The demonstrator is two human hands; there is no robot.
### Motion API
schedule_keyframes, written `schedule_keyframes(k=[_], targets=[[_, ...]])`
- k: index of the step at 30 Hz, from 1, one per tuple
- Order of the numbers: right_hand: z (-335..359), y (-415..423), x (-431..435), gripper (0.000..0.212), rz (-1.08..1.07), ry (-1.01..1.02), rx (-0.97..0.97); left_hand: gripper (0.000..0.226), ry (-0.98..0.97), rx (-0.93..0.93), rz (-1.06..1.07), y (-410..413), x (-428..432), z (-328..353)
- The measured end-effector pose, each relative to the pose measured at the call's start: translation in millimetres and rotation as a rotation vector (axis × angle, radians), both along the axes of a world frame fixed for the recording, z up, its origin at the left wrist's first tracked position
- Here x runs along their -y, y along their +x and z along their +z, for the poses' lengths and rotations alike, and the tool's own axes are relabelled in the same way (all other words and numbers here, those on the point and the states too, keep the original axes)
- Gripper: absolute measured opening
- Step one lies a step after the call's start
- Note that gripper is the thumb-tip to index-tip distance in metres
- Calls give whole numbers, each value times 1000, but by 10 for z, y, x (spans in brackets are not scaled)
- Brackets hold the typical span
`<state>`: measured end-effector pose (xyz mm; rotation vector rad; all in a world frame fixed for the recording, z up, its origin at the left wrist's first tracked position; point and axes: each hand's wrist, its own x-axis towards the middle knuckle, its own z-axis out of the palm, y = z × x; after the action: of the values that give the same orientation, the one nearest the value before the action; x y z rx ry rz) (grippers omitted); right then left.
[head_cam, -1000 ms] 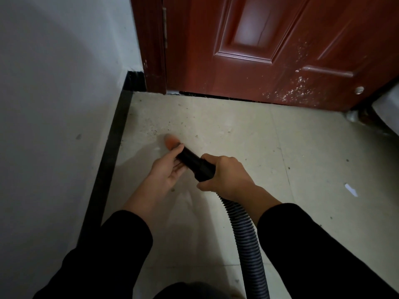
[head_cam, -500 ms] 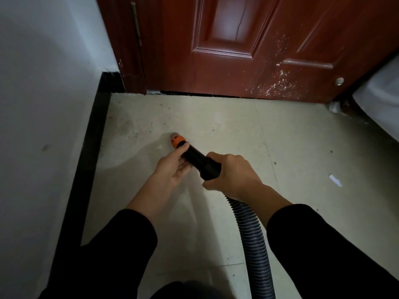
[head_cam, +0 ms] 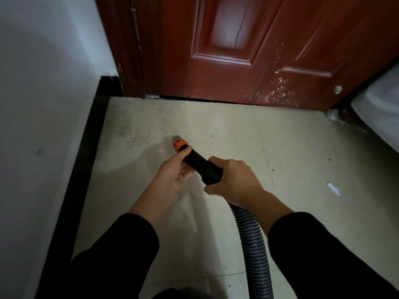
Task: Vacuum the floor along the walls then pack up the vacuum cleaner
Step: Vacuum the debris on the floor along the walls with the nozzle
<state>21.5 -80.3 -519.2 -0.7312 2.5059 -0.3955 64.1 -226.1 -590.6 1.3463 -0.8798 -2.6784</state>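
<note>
A: Nozzle position?

B: The black nozzle (head_cam: 203, 167) is held low over the floor (head_cam: 280, 158). Its orange tip (head_cam: 179, 144) is aimed toward the corner where the black skirting (head_cam: 86, 158) meets the door (head_cam: 237, 50). Whether the tip touches the tile cannot be told.

A: Hands?

B: The left hand (head_cam: 174, 171) is curled round the narrow end, with the thumb laid over the top just behind the orange tip. The right hand (head_cam: 233, 180) is wrapped round the wide end, where the ribbed hose (head_cam: 252, 244) joins.

A: Progress?

B: Dark specks (head_cam: 131, 137) are noted on the tile between tip and skirting. A white scrap (head_cam: 333, 188) lies well apart to the right. This wall edge is judged not yet cleaned, and the run along the door is also left. Packing up is judged not begun: the hose is attached and the cleaner's body is out of view.
</note>
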Motion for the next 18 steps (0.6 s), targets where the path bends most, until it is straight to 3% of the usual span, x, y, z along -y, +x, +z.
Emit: schedule_keyframes(k=[18], targets=[[-88,-452,419,37,138,-110,72,31,-125,39,101,-239,407,5]])
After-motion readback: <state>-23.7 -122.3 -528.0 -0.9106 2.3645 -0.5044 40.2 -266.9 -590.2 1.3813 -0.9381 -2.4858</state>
